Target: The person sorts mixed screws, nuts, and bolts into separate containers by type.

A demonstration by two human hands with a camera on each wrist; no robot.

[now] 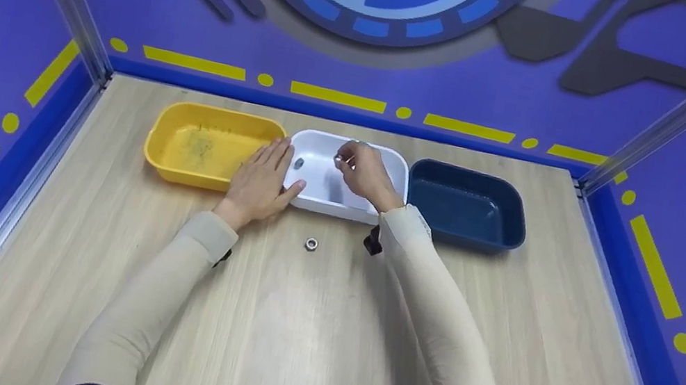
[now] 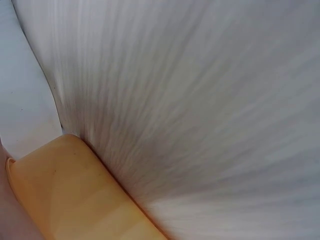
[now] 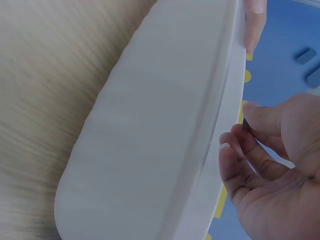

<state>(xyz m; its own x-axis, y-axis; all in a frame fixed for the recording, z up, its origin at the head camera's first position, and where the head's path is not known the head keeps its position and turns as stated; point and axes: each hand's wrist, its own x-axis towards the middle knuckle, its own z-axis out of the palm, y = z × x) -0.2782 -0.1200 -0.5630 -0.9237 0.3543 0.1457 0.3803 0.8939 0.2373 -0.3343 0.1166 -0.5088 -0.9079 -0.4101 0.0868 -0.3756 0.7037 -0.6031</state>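
— Pinched between the right hand's [image 1: 369, 174] fingertips was a small metal piece [image 1: 340, 160], held over the white tub [image 1: 391, 159]; too small to tell what it was.

— And the left hand [image 1: 260, 179]?

— It lay flat with straight fingers where the yellow tub [image 1: 175, 142] met the white one, gripping nothing, thumb against the white tub's near wall.

— Anything inside the white tub?

— One small grey piece [image 1: 299, 163] on its floor, near the left fingertips.

— And on the table [image 1: 316, 343]?

— A metal nut [image 1: 310, 244] lay alone between the forearms, just in front of the white tub. The dark blue tub [image 1: 515, 216] stood to the right, touching the white one.
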